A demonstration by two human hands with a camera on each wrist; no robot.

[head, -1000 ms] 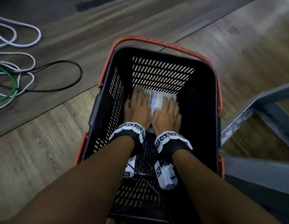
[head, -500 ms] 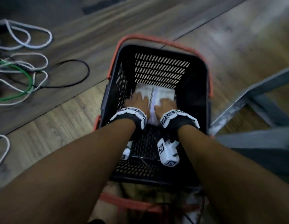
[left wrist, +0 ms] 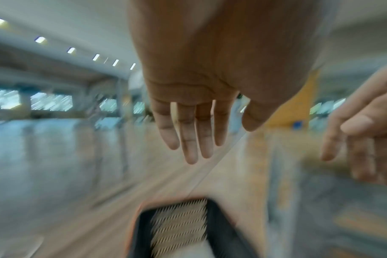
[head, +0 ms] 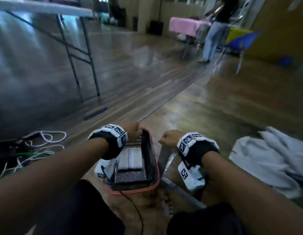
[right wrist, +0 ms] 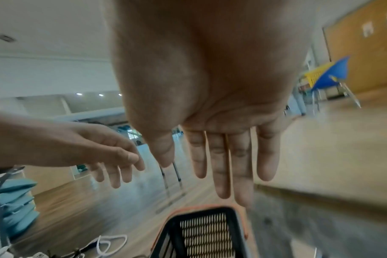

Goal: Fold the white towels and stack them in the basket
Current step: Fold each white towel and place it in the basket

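Note:
A black basket with an orange rim [head: 156, 168] stands on the floor between my knees. A folded white towel [head: 130, 160] lies flat inside it. Both hands are raised out of the basket and hold nothing. My left hand [head: 132, 128] hovers over the basket's far rim with fingers [left wrist: 189, 136] straight. My right hand [head: 167, 138] hangs to the right of the basket, fingers [right wrist: 221, 167] straight and relaxed. A heap of unfolded white towels [head: 273, 158] lies at my right. The basket's slatted wall [right wrist: 207, 233] shows below the right palm.
White, green and black cables [head: 33, 150] lie on the wooden floor at the left. A folding table's legs [head: 89, 56] stand at the back left. A grey metal bar [head: 181, 190] runs beside the basket on the right. A person [head: 215, 29] stands far off by a pink-covered table [head: 186, 26].
Both hands have lifted off the folded towel and out of the basket. The head view has swung up from the basket toward the room.

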